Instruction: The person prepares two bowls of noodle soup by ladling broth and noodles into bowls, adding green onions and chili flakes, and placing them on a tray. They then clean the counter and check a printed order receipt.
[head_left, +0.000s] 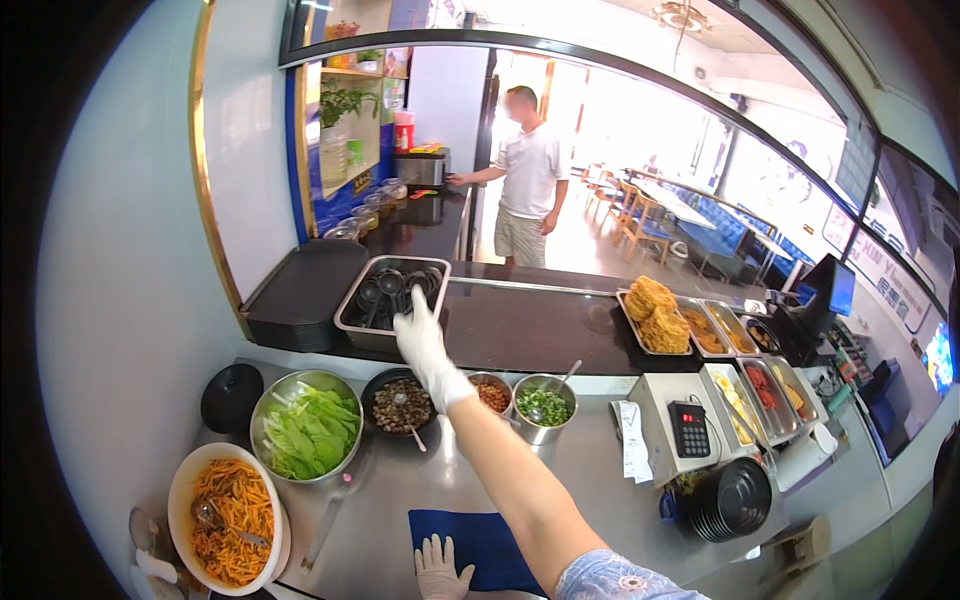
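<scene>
My left hand, in a whitish glove, rests flat with fingers spread on a folded blue cloth on the steel counter. My right arm stretches forward across the counter. My gloved right hand is at the right side of a metal tray of black soup spoons. Its fingers reach over the tray; whether they grip a spoon is hidden. Below that hand are a black bowl of chopped brown food, a metal container of reddish-brown bits and one of chopped green onion.
Leafy greens and shredded orange vegetables fill bowls at left. Stacked black trays adjoin the spoon tray. Fried food, a keypad device and stacked black bowls are at right. A person stands beyond the ledge.
</scene>
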